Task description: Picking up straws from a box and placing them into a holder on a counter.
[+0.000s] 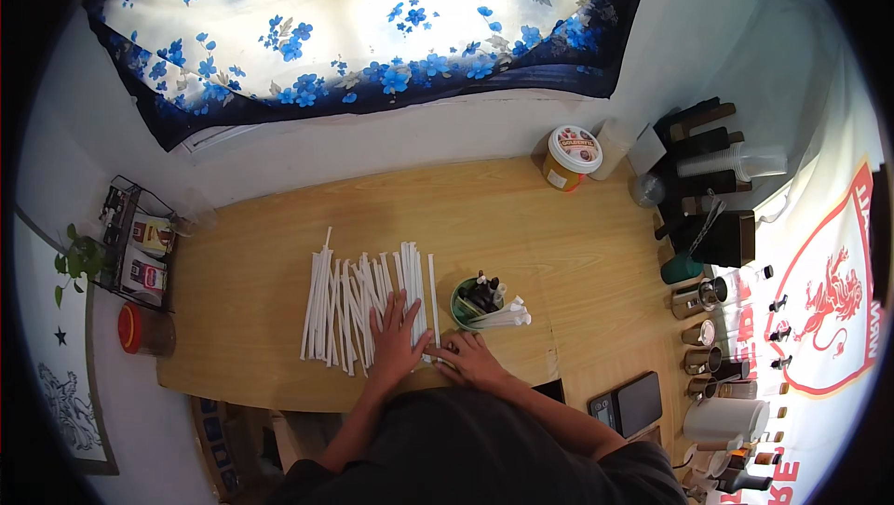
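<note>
Many paper-wrapped drinking straws (325,309) lie side by side on the wooden counter in front of me, roughly parallel. My left hand (397,341) rests with spread fingers on the right part of the row. Close beside it, my right hand (464,358) has bent fingers at the lower end of a single wrapped straw (432,295), which lies a little apart from the others; whether the fingers pinch it I cannot tell. Just beyond my right hand stands a green cup (461,311) with dark items in it, and several white-wrapped straws (506,315) lean out of its right side.
A white-lidded tub (573,156) stands by the wall. On the right are a black rack (705,240) with clear cups, metal pitchers (688,301) and a digital scale (626,404). To the left are a wire rack (133,247) with packets and a red-lidded jar (147,330).
</note>
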`<state>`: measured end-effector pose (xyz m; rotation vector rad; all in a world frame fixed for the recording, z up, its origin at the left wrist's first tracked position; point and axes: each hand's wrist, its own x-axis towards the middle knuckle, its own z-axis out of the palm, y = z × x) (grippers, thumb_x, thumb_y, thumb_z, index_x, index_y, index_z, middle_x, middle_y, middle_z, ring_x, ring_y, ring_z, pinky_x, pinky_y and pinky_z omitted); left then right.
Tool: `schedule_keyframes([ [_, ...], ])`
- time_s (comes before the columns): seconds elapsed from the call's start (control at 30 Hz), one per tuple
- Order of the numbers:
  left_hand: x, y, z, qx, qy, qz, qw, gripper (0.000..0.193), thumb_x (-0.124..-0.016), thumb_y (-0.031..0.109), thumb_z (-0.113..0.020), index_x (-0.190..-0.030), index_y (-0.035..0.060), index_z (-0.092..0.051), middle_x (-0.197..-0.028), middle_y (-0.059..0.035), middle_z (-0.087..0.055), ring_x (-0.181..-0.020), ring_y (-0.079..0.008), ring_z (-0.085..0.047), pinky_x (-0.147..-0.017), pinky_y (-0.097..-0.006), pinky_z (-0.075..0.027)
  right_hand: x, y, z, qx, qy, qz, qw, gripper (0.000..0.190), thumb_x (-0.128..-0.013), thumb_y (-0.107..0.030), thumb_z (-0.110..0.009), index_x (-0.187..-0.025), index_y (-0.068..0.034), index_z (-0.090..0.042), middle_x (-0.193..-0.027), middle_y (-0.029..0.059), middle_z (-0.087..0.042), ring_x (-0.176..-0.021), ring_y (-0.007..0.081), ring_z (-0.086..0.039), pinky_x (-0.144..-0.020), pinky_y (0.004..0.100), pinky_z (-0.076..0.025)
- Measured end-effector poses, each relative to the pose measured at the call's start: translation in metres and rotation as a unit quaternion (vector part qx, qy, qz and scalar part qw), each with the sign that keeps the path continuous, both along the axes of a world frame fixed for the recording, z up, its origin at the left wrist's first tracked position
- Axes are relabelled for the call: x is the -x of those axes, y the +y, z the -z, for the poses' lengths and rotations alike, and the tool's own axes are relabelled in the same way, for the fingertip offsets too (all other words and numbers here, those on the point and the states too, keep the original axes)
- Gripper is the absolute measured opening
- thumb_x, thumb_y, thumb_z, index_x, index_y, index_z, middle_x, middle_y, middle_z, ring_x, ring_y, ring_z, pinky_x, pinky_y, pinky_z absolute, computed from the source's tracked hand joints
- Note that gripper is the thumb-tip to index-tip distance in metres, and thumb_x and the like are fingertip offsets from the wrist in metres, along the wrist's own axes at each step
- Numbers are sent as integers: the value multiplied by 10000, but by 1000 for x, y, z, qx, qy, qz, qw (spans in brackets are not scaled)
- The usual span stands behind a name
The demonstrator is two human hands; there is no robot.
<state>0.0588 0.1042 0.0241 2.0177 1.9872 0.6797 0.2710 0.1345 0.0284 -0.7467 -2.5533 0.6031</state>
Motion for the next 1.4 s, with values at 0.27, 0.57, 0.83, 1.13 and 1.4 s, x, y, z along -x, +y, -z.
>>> schedule_keyframes([
  [0.27, 0, 2, 15, -7, 54, -10, 998, 522, -990, 349, -587, -1489, 208, -529, -1657, -120, -302, -1540, -346, -240, -1199, -648, -72, 2, -3, 2, -4, 7, -1, 1000, 350, -959, -289, -653, -1309, -283, -653, -1094, 62, -554, -1070, 267, -519, -905, 413, -394],
  [0.57, -2, 3, 2, 1, 6, -19, 1000, 634, -912, 440, -686, -1470, 183, -531, -1639, -120, -322, -1537, -327, -233, -1202, -639, -62, 5, -7, 2, -68, -31, 16, 997, 314, -960, -346, -646, -1263, -266, -642, -1090, 56, -558, -1081, 259, -530, -901, 416, -400],
  [0.83, -3, 3, 4, -14, 7, -30, 999, 696, -868, 487, -730, -1454, 170, -527, -1633, -130, -326, -1534, -318, -244, -1204, -633, -74, 0, -11, 3, -24, -7, 44, 999, 224, -920, -282, -686, -1115, -175, -652, -1033, 73, -593, -1045, 281, -586, -891, 434, -469],
  [1.13, -3, 5, 2, -19, 1, -50, 999, 732, -815, 523, -776, -1378, 112, -555, -1621, -130, -345, -1518, -311, -277, -1188, -641, -119, -6, -10, -10, 47, 56, 83, 994, 193, -886, -190, -716, -1030, -83, -644, -955, 138, -632, -938, 357, -641, -838, 449, -531],
  [1.4, -2, 1, 5, -30, 2, -54, 998, 742, -805, 536, -784, -1369, 109, -560, -1614, -131, -351, -1512, -306, -287, -1191, -635, -122, -18, -21, -27, 206, -39, 212, 955, 236, -887, -201, -684, -1013, -31, -579, -950, 196, -645, -832, 421, -668, -730, 492, -559],
])
